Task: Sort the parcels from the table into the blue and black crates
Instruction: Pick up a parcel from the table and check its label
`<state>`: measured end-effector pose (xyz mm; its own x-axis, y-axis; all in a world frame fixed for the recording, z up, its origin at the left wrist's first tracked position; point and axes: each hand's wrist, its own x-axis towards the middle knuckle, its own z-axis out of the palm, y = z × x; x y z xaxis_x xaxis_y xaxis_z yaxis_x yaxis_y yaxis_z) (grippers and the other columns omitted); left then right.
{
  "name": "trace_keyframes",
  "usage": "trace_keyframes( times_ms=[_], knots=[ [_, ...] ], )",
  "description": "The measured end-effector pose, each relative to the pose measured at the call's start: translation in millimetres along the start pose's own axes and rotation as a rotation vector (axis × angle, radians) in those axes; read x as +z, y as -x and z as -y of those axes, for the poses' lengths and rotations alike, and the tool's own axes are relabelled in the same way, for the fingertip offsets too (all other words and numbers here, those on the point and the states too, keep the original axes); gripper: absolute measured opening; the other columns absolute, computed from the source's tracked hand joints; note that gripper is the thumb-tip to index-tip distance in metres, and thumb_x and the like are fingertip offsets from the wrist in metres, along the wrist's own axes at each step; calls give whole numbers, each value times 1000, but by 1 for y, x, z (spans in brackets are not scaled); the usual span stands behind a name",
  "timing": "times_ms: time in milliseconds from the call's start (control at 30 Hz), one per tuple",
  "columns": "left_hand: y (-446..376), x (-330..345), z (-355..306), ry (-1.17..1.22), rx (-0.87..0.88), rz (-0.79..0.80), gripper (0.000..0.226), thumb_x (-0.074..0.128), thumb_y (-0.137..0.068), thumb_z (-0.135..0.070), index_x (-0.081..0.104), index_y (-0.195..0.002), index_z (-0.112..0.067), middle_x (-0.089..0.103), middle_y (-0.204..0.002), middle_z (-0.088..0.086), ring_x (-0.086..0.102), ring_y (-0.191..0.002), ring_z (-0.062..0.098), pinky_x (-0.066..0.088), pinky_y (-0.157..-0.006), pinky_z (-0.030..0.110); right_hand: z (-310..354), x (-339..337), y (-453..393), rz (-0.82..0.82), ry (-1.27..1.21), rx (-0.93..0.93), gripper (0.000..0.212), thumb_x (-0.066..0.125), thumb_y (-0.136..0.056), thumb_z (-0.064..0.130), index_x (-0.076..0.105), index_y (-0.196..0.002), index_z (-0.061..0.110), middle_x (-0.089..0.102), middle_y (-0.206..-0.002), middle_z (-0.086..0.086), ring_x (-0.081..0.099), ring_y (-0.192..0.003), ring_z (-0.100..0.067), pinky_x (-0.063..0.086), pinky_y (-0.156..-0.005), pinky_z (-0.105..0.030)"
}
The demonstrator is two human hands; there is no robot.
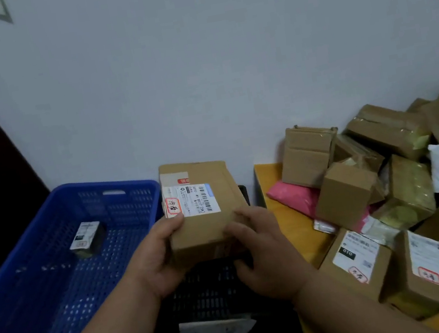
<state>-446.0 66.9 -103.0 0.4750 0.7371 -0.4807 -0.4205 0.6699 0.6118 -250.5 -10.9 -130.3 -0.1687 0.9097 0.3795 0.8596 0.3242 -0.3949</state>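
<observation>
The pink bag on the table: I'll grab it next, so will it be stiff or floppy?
Probably floppy: the pink bag looks soft and wrinkled, sagging flat on the yellow table. Likely light. Cardboard boxes lean over its far end, so pulling it may shift them.

- The flat brown cardboard parcel (203, 212) is matt, with a smooth white paper label (189, 200) stuck on top.
- The blue perforated plastic crate (55, 269) has a slight sheen.
- The black slotted plastic crate (207, 290) looks dull.
- The yellow table (272, 175) top is smooth and matt.
- The pink plastic mailer bag (292, 194) by the table's left edge is soft and crinkled.
- The tape-wrapped cardboard box (410, 186) shines glossy.
</observation>
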Motion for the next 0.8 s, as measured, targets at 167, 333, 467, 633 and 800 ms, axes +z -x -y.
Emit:
trace_keyframes(
  times_ms=[167,333,467,633,800],
  knots=[
    [17,-51,-40,14,95,4,47,58,-81,-18,59,-128,-21,68,-122,9,62,-109,30,58,-77,42,41,18,-44,-214,-495,485,54,57,-76,47,42,-127,38,43,-131,9,42,-125,-14,41,-103,-37],
    [33,-97,-81,-114,159,7,43,56,-80,-17,63,-122,-26,69,-120,7,61,-106,29,46,-96,54,71,49,-83,32,-1073,894,52,57,-87,53,46,-135,37,66,-122,3,62,-112,-19,51,-94,-44],
    [41,-126,-104,-138,166,28,46,66,-78,-15,64,-122,-27,68,-122,8,56,-121,35,32,-109,63,101,65,-104,70,-1195,804,34,58,-92,44,66,-121,27,71,-107,-4,64,-98,-24,47,-89,-46],
    [48,-150,-120,-142,177,39,37,61,-84,-16,68,-120,-25,68,-123,10,55,-123,37,34,-108,64,121,78,-122,99,-1211,826,34,62,-92,19,58,-126,17,72,-112,-9,67,-100,-26,53,-90,-49],
    [47,-172,-129,-214,148,0,41,69,-80,-20,67,-121,-26,67,-125,8,55,-122,35,43,-104,57,130,92,-137,64,-1226,864,31,59,-94,12,58,-125,14,71,-113,-13,68,-94,-24,55,-74,-38]
  ],
)
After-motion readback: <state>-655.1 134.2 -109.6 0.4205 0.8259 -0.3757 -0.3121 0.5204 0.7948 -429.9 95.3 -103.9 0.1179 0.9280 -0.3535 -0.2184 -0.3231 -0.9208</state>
